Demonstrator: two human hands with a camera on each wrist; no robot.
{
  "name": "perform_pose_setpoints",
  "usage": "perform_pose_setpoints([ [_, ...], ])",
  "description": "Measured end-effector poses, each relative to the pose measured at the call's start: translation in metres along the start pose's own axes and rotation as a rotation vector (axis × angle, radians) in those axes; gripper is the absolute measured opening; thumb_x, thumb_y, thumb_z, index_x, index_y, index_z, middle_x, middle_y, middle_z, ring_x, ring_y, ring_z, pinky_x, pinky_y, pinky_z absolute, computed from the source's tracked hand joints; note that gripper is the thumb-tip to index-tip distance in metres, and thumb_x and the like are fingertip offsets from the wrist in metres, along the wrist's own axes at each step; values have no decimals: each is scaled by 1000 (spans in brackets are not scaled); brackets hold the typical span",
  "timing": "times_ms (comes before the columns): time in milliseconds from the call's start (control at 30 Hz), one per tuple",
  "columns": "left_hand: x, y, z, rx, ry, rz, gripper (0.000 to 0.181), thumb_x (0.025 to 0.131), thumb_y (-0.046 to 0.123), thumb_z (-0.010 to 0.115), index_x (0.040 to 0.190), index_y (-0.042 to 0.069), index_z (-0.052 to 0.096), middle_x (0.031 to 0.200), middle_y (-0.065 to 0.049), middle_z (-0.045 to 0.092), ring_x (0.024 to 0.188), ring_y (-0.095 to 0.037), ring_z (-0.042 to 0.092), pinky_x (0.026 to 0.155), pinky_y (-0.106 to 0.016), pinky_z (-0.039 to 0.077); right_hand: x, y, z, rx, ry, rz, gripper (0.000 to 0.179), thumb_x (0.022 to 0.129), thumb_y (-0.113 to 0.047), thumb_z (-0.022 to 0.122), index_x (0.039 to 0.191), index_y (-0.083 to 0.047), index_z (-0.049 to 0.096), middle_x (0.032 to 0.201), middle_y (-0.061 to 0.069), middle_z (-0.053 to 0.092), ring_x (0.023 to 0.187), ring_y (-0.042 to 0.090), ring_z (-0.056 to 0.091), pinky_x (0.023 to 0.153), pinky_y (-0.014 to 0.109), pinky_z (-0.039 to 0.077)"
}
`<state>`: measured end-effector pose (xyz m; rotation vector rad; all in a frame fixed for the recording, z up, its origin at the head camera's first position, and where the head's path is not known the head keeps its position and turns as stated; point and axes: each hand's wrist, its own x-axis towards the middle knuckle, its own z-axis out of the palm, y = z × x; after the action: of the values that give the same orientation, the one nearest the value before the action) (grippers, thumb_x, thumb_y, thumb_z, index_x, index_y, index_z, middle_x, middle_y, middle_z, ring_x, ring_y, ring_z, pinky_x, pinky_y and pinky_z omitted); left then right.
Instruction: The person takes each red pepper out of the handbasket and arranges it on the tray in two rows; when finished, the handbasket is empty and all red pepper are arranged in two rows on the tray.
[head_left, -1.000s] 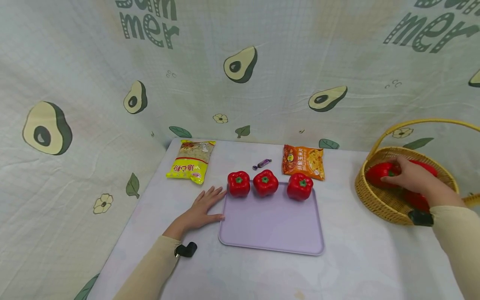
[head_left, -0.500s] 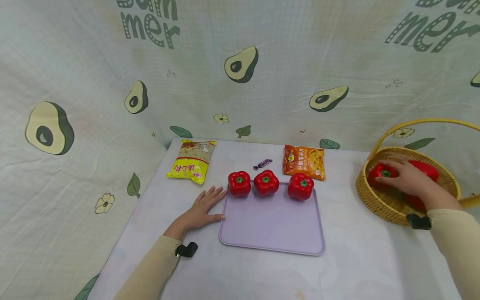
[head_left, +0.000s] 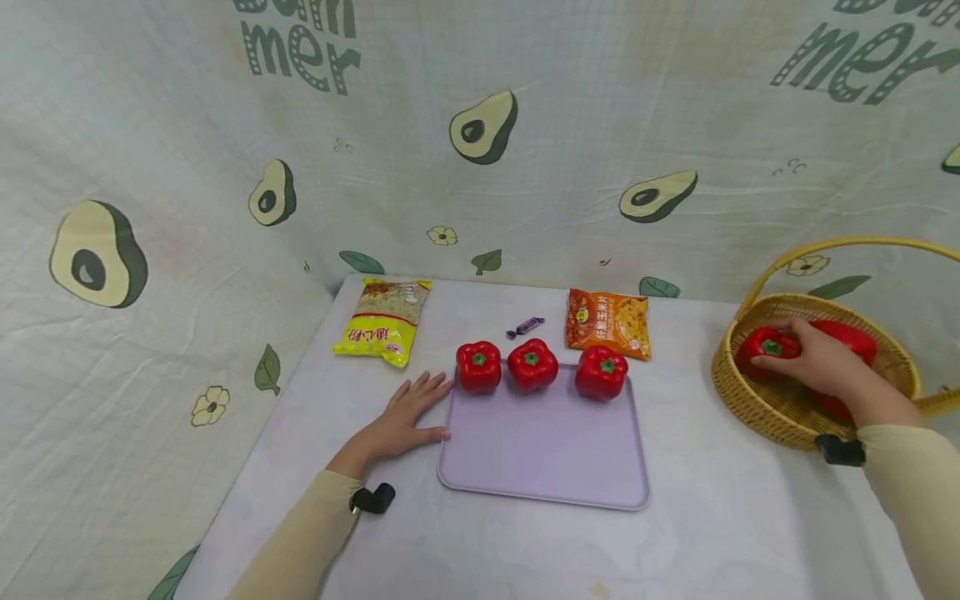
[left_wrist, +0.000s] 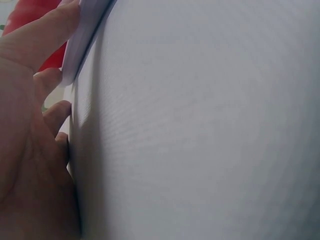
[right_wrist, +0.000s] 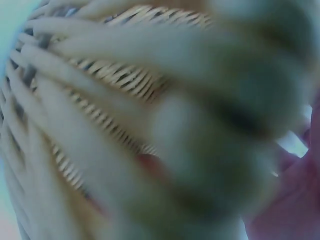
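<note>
In the head view my right hand (head_left: 817,362) reaches down into a yellow wicker basket (head_left: 738,400) and grips a red bell pepper (head_left: 757,358) with its green stem up. More red peppers (head_left: 847,337) lie beside and under that hand, partly covered by it. My left hand (head_left: 405,417) lies flat on the table with spread fingers, its fingertips at the left rim of a lilac tray (head_left: 540,450). Three red bell peppers (head_left: 531,365) stand in a row along the tray's far edge. The right wrist view shows mostly blurred basket weave (right_wrist: 95,130).
Behind the tray lie an orange snack bag (head_left: 607,323) and a small purple wrapped candy (head_left: 525,327). At the back left is a yellow pasta bag (head_left: 384,323). The basket's tall handle (head_left: 847,242) arches above it, and a printed cloth hangs behind the table.
Inside the basket, my right hand and the pepper it grips have shifted slightly left, the pepper's stem now showing more clearly. My left hand and the tray stay where they were.
</note>
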<state>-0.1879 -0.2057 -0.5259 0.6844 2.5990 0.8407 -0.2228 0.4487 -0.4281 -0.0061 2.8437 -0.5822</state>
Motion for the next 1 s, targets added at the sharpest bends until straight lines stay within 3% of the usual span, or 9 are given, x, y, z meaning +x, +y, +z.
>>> perform_pose_setpoints([
  [433, 0, 0, -1, 3, -7, -4, 87, 93, 51, 69, 163, 28, 24, 171, 3, 14, 157, -24, -3, 124, -53, -7, -2, 2, 1, -37, 15, 6, 95, 92, -64, 62, 147, 6, 29, 138, 48, 32, 118, 67, 34, 96, 83, 28],
  [733, 1, -1, 0, 12, -5, -8, 87, 92, 53, 69, 163, 29, 24, 171, 3, 14, 157, -24, -3, 124, -53, -7, -6, -4, 2, -49, 22, -9, 89, 95, -57, 64, 147, 7, 31, 138, 48, 32, 117, 67, 35, 95, 84, 29],
  [1000, 0, -1, 0, 12, -5, -6, 87, 92, 53, 69, 163, 29, 24, 171, 3, 13, 157, -24, -3, 124, -53, -7, -10, -4, 6, -51, 65, -18, 88, 94, -57, 66, 145, 8, 35, 137, 47, 32, 117, 66, 35, 95, 84, 30],
])
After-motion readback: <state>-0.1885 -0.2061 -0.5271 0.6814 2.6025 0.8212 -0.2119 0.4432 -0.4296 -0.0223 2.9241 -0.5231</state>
